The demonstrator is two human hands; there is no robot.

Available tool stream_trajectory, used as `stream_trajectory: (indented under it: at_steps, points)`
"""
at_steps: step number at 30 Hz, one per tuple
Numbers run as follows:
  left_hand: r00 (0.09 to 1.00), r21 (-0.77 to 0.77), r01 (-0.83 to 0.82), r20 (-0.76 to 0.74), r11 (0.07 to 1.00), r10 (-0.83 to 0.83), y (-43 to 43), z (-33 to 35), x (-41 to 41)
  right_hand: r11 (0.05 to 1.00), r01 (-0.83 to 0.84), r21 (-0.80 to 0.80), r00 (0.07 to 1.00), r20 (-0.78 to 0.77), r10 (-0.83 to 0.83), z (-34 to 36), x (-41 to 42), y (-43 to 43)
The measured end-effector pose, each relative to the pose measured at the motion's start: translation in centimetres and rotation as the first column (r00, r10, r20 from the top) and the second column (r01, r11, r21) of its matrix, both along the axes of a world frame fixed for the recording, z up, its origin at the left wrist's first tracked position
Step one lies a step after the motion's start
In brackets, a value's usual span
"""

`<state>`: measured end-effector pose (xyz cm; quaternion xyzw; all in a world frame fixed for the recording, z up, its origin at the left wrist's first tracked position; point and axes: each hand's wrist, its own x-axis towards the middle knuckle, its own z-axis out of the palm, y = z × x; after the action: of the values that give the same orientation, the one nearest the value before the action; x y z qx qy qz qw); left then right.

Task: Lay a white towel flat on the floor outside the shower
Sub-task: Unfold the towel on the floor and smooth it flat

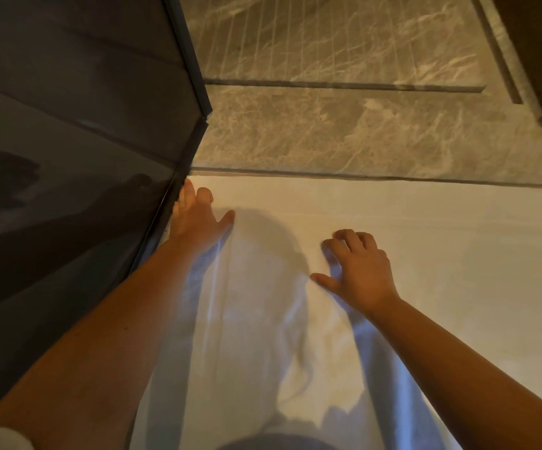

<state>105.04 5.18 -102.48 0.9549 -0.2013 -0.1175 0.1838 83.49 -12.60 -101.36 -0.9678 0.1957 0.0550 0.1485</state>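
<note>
Dim, warm light; soft motion blur throughout; a head shadow falls on the towel [425, 238]; wide-angle bending at edges.

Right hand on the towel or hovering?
Touching. Head view: the right hand presses thumb and fingertips onto the white towel, with no gap visible.

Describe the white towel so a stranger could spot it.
Find the dark glass shower panel on the left. Beside its foot, the white towel lies spread under the left hand and the right hand. Unlike the veined marble floor beyond, it is plain cloth.
</note>
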Motion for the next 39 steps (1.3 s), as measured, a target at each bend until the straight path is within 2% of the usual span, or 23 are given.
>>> stream_trajectory:
  at_steps: [7,12,17,22,26,29,33,39]
  points:
    - [0.998,0.003,0.061,0.014,0.998,-0.061,1.2,-0.7,-1.5,0.999,-0.030,-0.012,0.999,-0.029,0.030,0.1,0.3,-0.1]
    - [0.989,-0.039,0.146,0.024,0.988,-0.146,4.5,-0.9,-8.4,0.995,-0.098,0.019,0.991,-0.086,0.099,0.4,0.1,-0.7]
    - [0.961,0.035,0.278,-0.004,0.960,-0.278,7.2,-0.7,-14.8,0.971,-0.235,0.054,0.963,-0.122,0.240,0.8,-1.9,-2.1]
    - [0.954,0.162,0.289,-0.137,0.944,-0.268,6.7,-1.1,-17.0,0.983,-0.185,0.016,0.963,-0.195,0.184,1.1,-5.6,-3.0]
    - [0.952,0.311,0.303,-0.150,0.901,-0.268,6.4,-1.1,-17.2,0.997,-0.026,0.076,0.951,-0.305,0.048,1.3,-7.4,-4.7]
    - [0.943,0.376,0.332,-0.163,0.865,-0.291,6.1,-0.8,-17.1,0.993,-0.026,0.113,0.922,-0.382,0.068,1.3,-7.4,-4.9]
    - [0.950,0.463,0.312,-0.152,0.830,-0.273,5.9,-0.5,-16.8,0.993,-0.015,0.116,0.919,-0.391,0.059,1.1,-6.3,-4.0]
    - [0.946,0.464,0.323,-0.165,0.825,-0.278,6.8,-0.1,-15.3,0.994,-0.005,0.109,0.919,-0.392,0.048,0.8,-4.9,-2.9]
